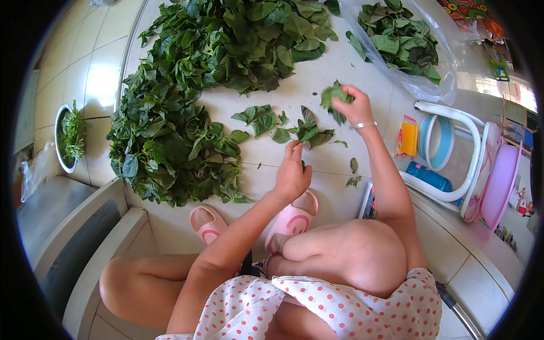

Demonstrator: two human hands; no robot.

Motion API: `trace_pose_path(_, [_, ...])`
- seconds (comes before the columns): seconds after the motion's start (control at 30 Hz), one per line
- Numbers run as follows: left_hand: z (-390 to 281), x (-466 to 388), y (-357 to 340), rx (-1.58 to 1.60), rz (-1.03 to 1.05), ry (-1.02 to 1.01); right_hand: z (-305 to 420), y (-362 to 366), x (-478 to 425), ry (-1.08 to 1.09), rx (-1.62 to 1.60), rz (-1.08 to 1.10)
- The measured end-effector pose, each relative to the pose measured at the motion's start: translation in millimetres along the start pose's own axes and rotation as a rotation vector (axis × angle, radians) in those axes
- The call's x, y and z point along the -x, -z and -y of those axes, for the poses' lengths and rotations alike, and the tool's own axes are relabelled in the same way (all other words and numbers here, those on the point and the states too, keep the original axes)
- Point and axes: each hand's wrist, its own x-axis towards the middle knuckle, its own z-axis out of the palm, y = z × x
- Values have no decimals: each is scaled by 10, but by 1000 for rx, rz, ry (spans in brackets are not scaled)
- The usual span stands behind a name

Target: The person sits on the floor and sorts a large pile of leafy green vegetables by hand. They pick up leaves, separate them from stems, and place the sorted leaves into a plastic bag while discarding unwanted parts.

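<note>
On the pale tiled floor lies a large heap of green leafy stems (178, 127), curving from the far middle down the left side. My right hand (357, 106) grips a few green leaves (332, 97) above the floor, with a metal bangle on the wrist. Just above some loose leaves (312, 132) is my left hand (293, 172), its fingers bent and their tips at a leaf; whether it grips that leaf is unclear. Another small bunch of leaves (257, 118) lies between the heap and these. At the far right, an open clear plastic bag (446, 83) holds more leaves (401, 46).
Right of my right arm stand a white tubular-framed stool (476, 127) on its side, a blue bottle (429, 176) and a yellow packet (408, 137). Pink slippers (297, 216) are on my feet. A white-rimmed bowl of greens (59, 144) sits at far left, beyond a wooden frame (76, 216).
</note>
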Motion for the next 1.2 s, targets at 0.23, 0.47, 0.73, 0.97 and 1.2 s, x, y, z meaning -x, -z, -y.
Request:
trace_pose_path(0.23, [103, 8, -102, -60, 24, 33, -279, -377, 960, 191, 400, 88])
trace_pose_path(0.47, [202, 26, -177, 15, -41, -155, -216, -435, 1009, -126, -67, 151])
trace_pose_path(0.73, [175, -97, 79, -58, -32, -121, -222, -643, 1008, 334, 296, 57])
trace_pose_path(0.97, [654, -187, 388, 169, -600, 234, 101, -666, 739, 278, 447, 3])
trace_pose_path(1.2, [733, -217, 434, 138, -724, 179, -190, -670, 564, 288, 346, -174])
